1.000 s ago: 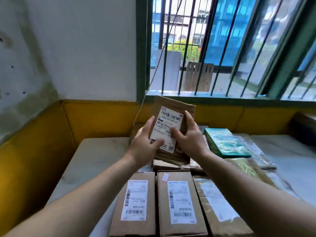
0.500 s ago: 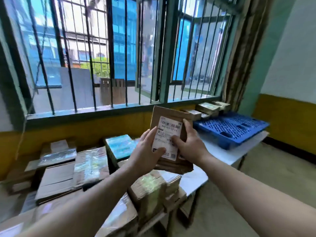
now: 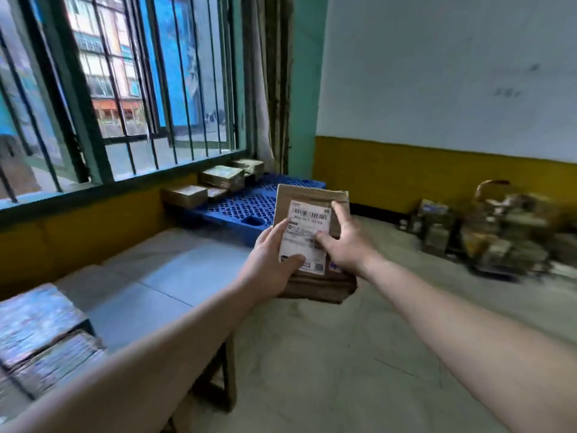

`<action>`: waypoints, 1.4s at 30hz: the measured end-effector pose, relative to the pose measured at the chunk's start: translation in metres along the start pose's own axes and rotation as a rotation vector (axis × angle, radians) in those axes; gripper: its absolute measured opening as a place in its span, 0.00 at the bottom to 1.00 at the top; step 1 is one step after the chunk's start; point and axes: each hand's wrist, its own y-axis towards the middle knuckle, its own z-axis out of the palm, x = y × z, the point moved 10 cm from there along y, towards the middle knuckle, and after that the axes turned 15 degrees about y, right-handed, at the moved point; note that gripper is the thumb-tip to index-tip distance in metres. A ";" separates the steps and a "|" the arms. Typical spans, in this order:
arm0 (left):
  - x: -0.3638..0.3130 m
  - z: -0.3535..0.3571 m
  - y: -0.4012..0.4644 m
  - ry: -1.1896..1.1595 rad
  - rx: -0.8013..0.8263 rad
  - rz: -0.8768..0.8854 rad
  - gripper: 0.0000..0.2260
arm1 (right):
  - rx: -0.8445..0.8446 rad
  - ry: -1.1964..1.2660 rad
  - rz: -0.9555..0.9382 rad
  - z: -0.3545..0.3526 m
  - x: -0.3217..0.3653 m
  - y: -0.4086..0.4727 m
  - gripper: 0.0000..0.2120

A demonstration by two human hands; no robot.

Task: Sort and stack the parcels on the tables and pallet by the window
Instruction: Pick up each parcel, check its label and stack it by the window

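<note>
The fingers (image 3: 282, 232) of the left hand (image 3: 271, 270) and right hand (image 3: 346, 245) are clamped on the labelled parcel (image 3: 312, 242), held upright at frame centre. Since a second ago the view has swung from the crowded table (image 3: 175, 273) toward the blue pallet (image 3: 249, 204) at mid-frame, where several parcels lie. The parcel looks bound for that pallet.

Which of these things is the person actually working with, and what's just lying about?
Part of the job:
- brown parcel, held by left hand and right hand
- blue pallet
- small parcels on it
- table

Lying about:
- blurred heap by the far wall
</note>
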 end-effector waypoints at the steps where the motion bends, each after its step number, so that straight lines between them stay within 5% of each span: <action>1: -0.006 0.013 0.012 0.004 0.024 0.012 0.34 | -0.021 -0.017 0.017 -0.011 -0.012 0.007 0.37; 25: -0.011 0.234 0.399 -0.002 0.289 0.133 0.34 | -0.214 -0.055 0.188 -0.125 -0.181 0.346 0.36; 36: -0.017 0.317 0.564 0.006 0.230 0.029 0.34 | -0.108 -0.124 0.134 -0.169 -0.250 0.535 0.35; 42: 0.031 0.316 0.626 0.041 0.167 -0.085 0.34 | 0.053 -0.004 0.101 -0.121 -0.260 0.628 0.37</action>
